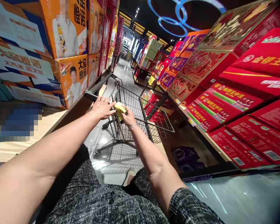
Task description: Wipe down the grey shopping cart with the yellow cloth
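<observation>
A black wire shopping cart (130, 99) stands in front of me, turned at an angle in the aisle. Its dark handle (90, 96) runs under both of my hands. My left hand (103, 108) lies over the handle with fingers bent across it; index finger and thumb reach to the edge of a yellow cloth (119, 109). The cloth is folded around the handle's right part. My right hand (128, 117), a bracelet at its wrist, is closed on this cloth and presses it to the handle. Part of the cloth is hidden by my fingers.
Orange drink cartons (76, 74) are stacked on a wooden shelf at the left. Red gift boxes (226, 96) fill the slanting shelf at the right, close to the cart. A tiled floor (123, 70) runs away between the displays. Purple packages (186, 158) lie under the right shelf.
</observation>
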Available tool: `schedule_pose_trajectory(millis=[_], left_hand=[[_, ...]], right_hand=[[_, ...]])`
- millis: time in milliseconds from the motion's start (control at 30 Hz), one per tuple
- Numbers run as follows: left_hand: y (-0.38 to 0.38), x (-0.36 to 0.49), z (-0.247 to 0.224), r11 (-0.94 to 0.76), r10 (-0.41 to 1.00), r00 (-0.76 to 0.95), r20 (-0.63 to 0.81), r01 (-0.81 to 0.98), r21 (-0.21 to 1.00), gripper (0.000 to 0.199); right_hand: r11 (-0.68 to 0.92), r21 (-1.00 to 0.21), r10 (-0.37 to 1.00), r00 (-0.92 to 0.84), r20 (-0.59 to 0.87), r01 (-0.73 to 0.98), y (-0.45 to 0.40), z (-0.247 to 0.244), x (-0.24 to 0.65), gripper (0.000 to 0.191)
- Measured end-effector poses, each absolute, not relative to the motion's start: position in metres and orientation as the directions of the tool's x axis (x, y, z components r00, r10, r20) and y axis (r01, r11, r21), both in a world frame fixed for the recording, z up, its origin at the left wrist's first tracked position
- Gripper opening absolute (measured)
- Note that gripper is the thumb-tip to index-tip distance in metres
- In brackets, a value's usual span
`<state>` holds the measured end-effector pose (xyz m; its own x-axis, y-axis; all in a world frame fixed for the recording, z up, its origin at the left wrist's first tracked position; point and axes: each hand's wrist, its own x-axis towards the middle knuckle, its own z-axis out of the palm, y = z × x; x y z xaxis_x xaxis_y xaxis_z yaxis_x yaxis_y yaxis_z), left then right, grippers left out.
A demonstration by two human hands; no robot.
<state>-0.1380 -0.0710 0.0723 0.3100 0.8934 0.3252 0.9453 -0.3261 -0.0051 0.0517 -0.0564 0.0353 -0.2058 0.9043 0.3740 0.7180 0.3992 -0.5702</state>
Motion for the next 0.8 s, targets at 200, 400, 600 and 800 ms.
schedule_pose_trajectory(millis=[200,400,600,800], left_hand=[[-0.048,-0.157,0.065,-0.336,0.877,0.285,0.387,0.939,0.069,0.046],[-0.029,-0.166,0.050,-0.331,0.822,0.205,0.531,0.931,0.154,0.034],[-0.016,-0.168,0.034,-0.265,0.805,0.009,0.594,0.900,0.346,0.021],[0.015,-0.173,0.021,-0.247,0.819,-0.121,0.561,0.808,0.535,0.069]], right_hand=[[0.184,-0.283,0.944,-0.090,0.317,0.941,-0.081,0.040,0.107,0.041],[0.311,-0.333,0.948,-0.267,0.172,0.890,-0.081,0.046,0.125,0.037],[0.316,-0.707,0.824,-0.552,-0.125,0.632,-0.019,0.051,0.140,0.044],[0.622,-0.487,0.766,-0.605,0.215,0.614,0.058,0.020,0.091,0.052]])
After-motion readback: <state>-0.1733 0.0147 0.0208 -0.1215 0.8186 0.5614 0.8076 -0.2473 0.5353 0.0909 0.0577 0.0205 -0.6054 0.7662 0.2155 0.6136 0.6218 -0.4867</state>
